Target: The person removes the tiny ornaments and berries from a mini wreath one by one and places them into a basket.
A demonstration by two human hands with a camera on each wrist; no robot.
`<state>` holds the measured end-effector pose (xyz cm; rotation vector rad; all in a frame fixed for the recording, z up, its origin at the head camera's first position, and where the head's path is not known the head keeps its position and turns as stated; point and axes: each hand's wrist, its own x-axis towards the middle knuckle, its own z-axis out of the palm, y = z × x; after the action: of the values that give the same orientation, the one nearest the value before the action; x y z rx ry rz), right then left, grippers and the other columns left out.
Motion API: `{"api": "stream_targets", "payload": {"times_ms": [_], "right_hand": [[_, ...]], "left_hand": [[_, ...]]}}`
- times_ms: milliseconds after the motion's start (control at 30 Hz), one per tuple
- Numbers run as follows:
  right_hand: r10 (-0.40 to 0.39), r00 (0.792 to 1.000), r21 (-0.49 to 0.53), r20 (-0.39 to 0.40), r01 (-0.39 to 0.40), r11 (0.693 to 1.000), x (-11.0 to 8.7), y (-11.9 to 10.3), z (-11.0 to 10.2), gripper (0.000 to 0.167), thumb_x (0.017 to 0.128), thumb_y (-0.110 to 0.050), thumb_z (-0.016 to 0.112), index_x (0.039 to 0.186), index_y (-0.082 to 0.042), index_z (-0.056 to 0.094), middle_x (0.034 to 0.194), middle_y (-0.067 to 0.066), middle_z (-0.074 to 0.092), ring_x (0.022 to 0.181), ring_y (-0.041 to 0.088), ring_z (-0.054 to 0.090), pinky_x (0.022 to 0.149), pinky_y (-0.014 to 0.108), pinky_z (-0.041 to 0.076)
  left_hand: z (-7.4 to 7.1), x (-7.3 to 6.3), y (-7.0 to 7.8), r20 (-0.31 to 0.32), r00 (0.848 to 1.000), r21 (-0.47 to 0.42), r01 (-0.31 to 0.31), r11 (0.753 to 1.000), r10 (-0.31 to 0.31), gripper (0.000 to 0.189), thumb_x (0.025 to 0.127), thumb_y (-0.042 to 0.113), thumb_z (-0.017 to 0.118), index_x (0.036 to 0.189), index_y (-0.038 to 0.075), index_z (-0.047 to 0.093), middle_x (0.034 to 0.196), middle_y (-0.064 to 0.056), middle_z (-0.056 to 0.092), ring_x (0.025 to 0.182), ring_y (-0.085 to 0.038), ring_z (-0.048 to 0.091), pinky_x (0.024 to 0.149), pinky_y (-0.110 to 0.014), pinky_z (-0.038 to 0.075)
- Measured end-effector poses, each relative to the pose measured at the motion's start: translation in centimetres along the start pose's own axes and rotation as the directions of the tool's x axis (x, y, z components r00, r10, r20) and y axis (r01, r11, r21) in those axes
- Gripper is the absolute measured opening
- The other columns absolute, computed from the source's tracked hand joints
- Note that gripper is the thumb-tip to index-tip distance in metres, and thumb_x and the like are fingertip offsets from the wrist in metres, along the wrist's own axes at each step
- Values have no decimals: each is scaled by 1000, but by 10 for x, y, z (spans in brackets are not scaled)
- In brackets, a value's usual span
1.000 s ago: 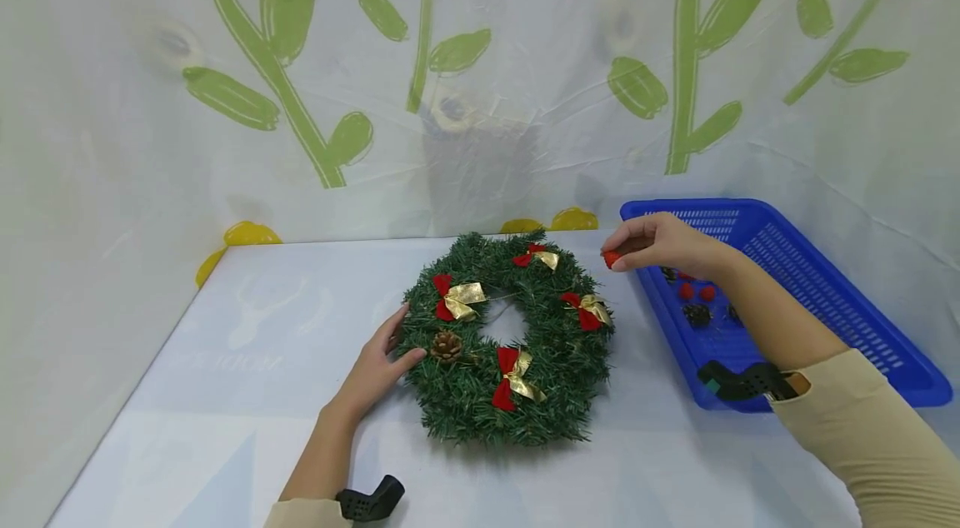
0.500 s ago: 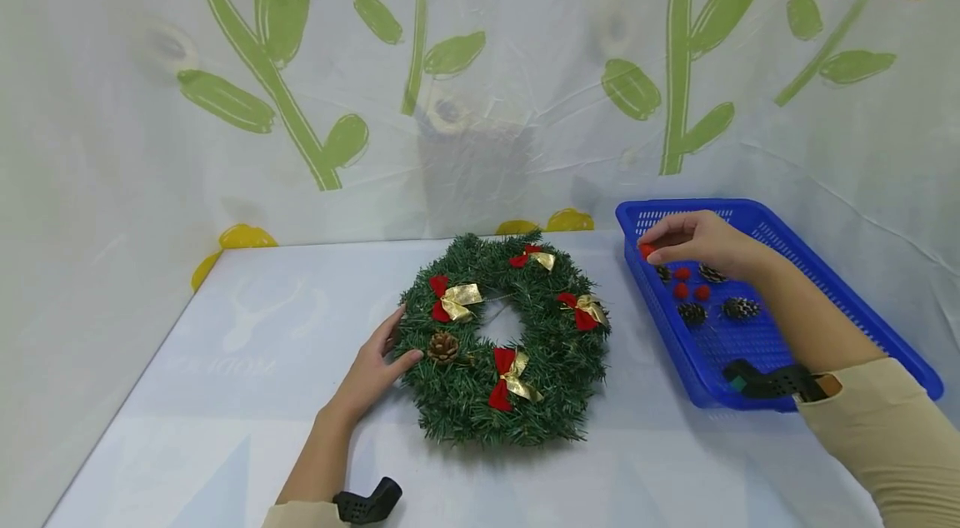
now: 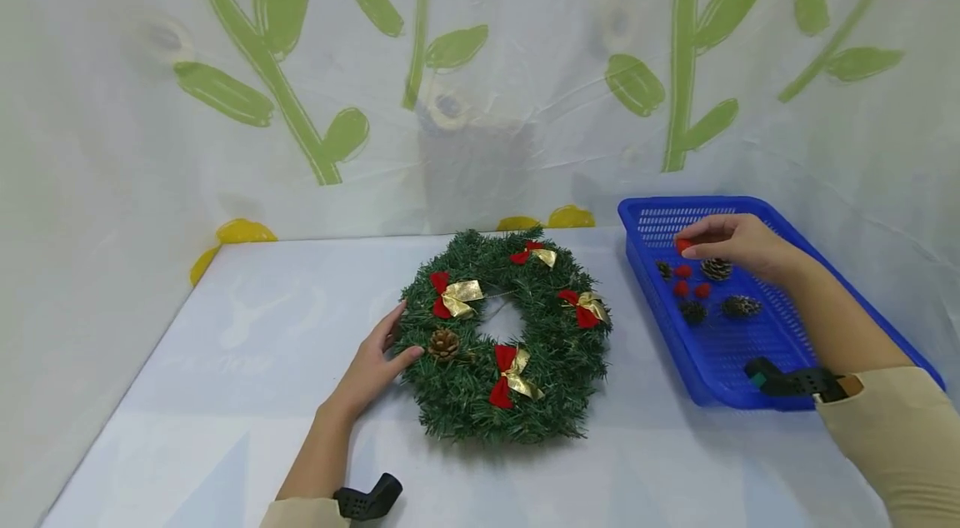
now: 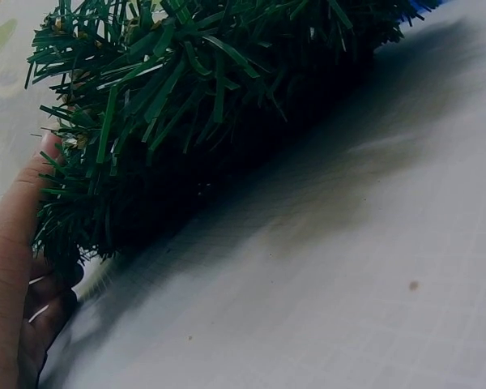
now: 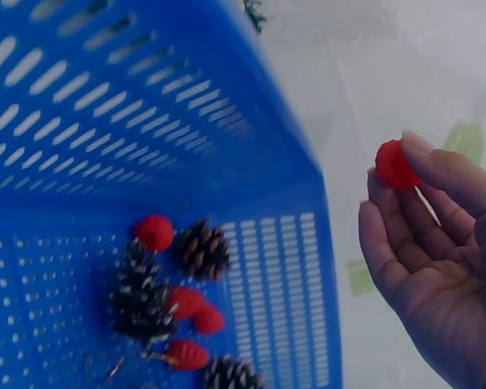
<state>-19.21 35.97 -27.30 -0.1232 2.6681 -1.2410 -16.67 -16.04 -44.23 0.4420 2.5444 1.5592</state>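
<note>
A green Christmas wreath (image 3: 562, 370) lies on the table, with red-and-gold bows (image 3: 457, 295) and a brown pinecone (image 3: 443, 344) on it. My left hand (image 3: 373, 368) grips its left edge; the thumb lies on top beside the pinecone, while the other fingers are partly hidden by the greenery. In the left wrist view the thumb (image 4: 20, 194) presses against the needles. My right hand (image 3: 750, 246) pinches a small red berry ornament (image 5: 395, 164) between thumb and fingertips, held above the far left part of the blue basket (image 3: 750, 361).
Several pinecones, among them a frosted one (image 5: 142, 300), and more red berries (image 5: 155, 233) lie in the basket, which stands right of the wreath. A white curtain (image 3: 540, 145) with painted flowers hangs behind the table.
My right hand has moved rightward with the red berry, from between the wreath and the basket's left rim to over the basket. The left hand stays on the wreath.
</note>
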Motion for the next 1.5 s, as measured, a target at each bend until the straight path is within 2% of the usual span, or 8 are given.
{"api": "stream_targets", "payload": {"times_ms": [367,500,633,867,1067,1200,1333,1500], "right_hand": [[60,997,-19,-46,-61,998,-3,36,-18,44,89,-26,68,121,3,61,93,-20,65,88,-3,58,77,12,46],[97,994,-36,-46,-98,994,-2,45,-21,48,88,-28,69,122,4,59,92,-20,64,88,-2,57,95,38,49],[121,992,-40,-44,-123,992,-2,54,-21,55,86,-29,70,124,8,55,92,-17,65,85,-2,57,102,66,33],[119,989,-71,-93,-126,989,-4,74,-20,57,87,-29,70,123,12,54,91,-15,65,81,-6,55,98,63,39],[131,983,-67,-127,-140,988,-5,87,-20,60,85,-31,72,123,12,54,92,-12,66,78,-9,54,97,67,35],[155,978,-122,-139,-172,977,-6,92,-19,59,85,-31,71,121,13,55,101,7,69,93,16,61,94,67,37],[167,977,-169,-130,-187,968,-6,98,-15,59,86,-32,70,120,14,55,111,26,63,110,45,51,91,65,42],[181,975,-163,-131,-201,966,-3,107,-12,60,85,-33,71,120,13,56,110,23,64,105,39,55,89,58,46]], "left_hand": [[2,-1,-1,-9,1000,-5,-12,1000,12,76,91,36,63,152,27,18,156,-12,20,137,-41,31,110,-56,30],[1,-1,0,-8,1000,2,-11,1000,11,76,91,36,62,152,27,18,156,-13,19,136,-41,31,110,-57,30],[1,1,1,-8,1000,8,-13,1000,13,76,91,37,62,152,27,18,156,-13,20,136,-41,31,110,-57,30],[0,1,-1,-1,1000,5,-1,1000,1,76,92,36,62,152,28,18,157,-11,19,137,-41,30,110,-56,29],[0,0,1,-5,1000,16,1,1000,0,75,92,37,62,152,27,18,156,-12,20,136,-41,31,110,-57,30],[1,-1,2,-3,1000,16,2,1000,-2,76,91,37,62,153,26,18,156,-13,20,136,-42,31,109,-57,31],[2,-1,1,2,1000,14,5,1000,-5,76,91,37,62,153,27,17,156,-13,19,136,-41,30,109,-57,30],[0,-1,2,4,1000,17,17,1000,-18,77,91,38,62,152,28,17,156,-13,19,136,-42,30,109,-59,31]]}}
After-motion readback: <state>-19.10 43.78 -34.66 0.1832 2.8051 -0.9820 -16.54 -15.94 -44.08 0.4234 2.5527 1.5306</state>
